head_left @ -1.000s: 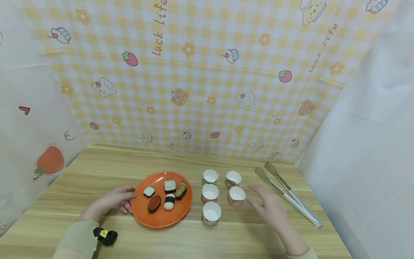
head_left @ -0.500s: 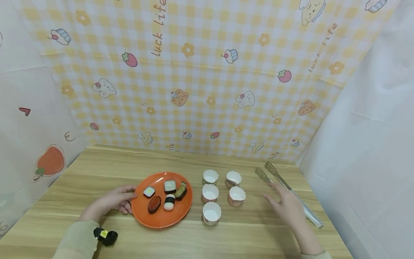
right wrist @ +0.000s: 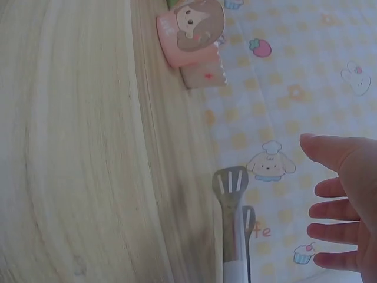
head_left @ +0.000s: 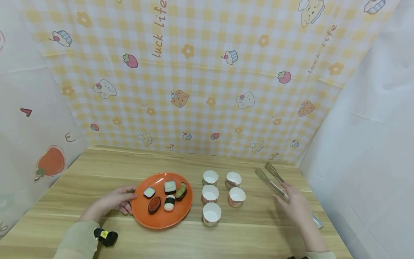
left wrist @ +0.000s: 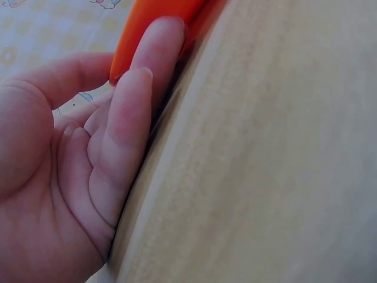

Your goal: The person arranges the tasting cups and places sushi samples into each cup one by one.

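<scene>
Toward lower right, we've got the right hand [head_left: 295, 205], the nearer one, fingers apart, hovering over tongs [head_left: 273, 185] slanting upper left to lower right.

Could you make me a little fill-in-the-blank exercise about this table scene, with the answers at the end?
The left hand grips a round, glossy orange plate bearing ____ small sushi-shaped pieces.
Scalloped paper cups, white inside, stand in two lines: three nearer the plate, ____ farther away.
Of the plate and the long silver metal tongs, the right hand is nearer the ____.
Missing words: five; two; tongs.
</scene>
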`<state>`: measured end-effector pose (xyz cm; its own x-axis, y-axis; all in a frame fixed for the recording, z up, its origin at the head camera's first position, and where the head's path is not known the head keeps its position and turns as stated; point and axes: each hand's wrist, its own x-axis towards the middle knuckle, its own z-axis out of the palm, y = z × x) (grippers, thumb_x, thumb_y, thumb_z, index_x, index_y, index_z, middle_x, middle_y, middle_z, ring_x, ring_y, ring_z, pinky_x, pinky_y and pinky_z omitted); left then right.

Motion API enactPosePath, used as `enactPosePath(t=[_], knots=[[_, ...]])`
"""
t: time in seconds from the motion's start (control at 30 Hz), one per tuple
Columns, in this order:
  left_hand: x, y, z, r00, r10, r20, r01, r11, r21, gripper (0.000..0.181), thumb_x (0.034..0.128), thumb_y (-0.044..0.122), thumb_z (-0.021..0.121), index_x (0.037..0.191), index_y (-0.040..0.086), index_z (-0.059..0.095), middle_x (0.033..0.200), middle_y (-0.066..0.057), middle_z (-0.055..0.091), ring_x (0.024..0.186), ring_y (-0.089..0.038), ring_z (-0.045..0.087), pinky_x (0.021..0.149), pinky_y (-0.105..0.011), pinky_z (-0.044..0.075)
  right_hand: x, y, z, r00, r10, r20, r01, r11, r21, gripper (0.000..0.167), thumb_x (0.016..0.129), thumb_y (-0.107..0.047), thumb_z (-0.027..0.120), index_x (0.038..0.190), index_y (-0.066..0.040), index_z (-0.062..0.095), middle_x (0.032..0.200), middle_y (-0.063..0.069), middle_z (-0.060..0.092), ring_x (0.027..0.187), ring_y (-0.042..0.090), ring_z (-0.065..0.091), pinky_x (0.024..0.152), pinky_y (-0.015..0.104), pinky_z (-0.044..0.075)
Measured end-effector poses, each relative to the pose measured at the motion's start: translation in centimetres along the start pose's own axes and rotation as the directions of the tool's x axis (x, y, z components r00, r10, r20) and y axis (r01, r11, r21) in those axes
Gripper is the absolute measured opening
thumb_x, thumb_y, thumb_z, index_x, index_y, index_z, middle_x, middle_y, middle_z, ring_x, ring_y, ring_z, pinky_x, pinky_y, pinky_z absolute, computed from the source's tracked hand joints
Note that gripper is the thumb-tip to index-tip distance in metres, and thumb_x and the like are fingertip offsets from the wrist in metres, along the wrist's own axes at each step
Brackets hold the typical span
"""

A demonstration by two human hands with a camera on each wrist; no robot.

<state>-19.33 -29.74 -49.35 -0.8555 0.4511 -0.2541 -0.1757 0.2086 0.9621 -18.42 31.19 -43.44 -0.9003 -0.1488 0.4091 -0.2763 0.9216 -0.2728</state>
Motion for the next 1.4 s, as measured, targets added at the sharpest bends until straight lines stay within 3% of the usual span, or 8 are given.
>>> enactPosePath(t=[0.67, 0.93, 1.4], knots=[[-0.1, 0.1, 0.2, 1.000, 0.004, -0.014, -0.004, 1.000, 0.002, 0.050, 0.1004, 0.017, 0.047, 0.135, -0.016, 0.030, 0.074, -0.014, 0.065, 0.063, -0.019, 0.064, 0.056, -0.031, 0.055, -0.7, 4.7, 1.5, 0.991, 0.124, 0.058, -0.123, 0.992, -0.012, 0.076, 0.088, -0.036, 0.069, 0.135, 0.015, 0.037, 0.133, 0.038, 0.039, 0.117, 0.056, 0.039, 0.096, 0.067, 0.030], [0.0, 0.2, 0.5, 0.999, -0.004, -0.036, 0.005, 1.000, 0.012, 0.049, 0.0995, 0.016, 0.048, 0.133, -0.016, 0.031, 0.074, -0.014, 0.065, 0.063, -0.020, 0.065, 0.056, -0.031, 0.055, -1.1, 6.1, 1.9, 0.971, 0.203, 0.128, -0.199, 0.979, -0.044, 0.085, 0.088, -0.042, 0.067, 0.137, 0.017, 0.032, 0.134, 0.042, 0.033, 0.117, 0.060, 0.033, 0.095, 0.071, 0.025], [0.1, 0.0, 0.0, 1.000, -0.014, -0.008, 0.014, 1.000, 0.000, 0.054, 0.1005, 0.018, 0.048, 0.138, -0.016, 0.027, 0.076, -0.014, 0.066, 0.064, -0.020, 0.065, 0.058, -0.032, 0.056, -1.3, 7.7, 2.4, 0.944, 0.272, 0.189, -0.263, 0.962, -0.070, 0.093, 0.086, -0.049, 0.067, 0.138, 0.018, 0.030, 0.129, 0.045, 0.035, 0.112, 0.062, 0.037, 0.090, 0.071, 0.030]])
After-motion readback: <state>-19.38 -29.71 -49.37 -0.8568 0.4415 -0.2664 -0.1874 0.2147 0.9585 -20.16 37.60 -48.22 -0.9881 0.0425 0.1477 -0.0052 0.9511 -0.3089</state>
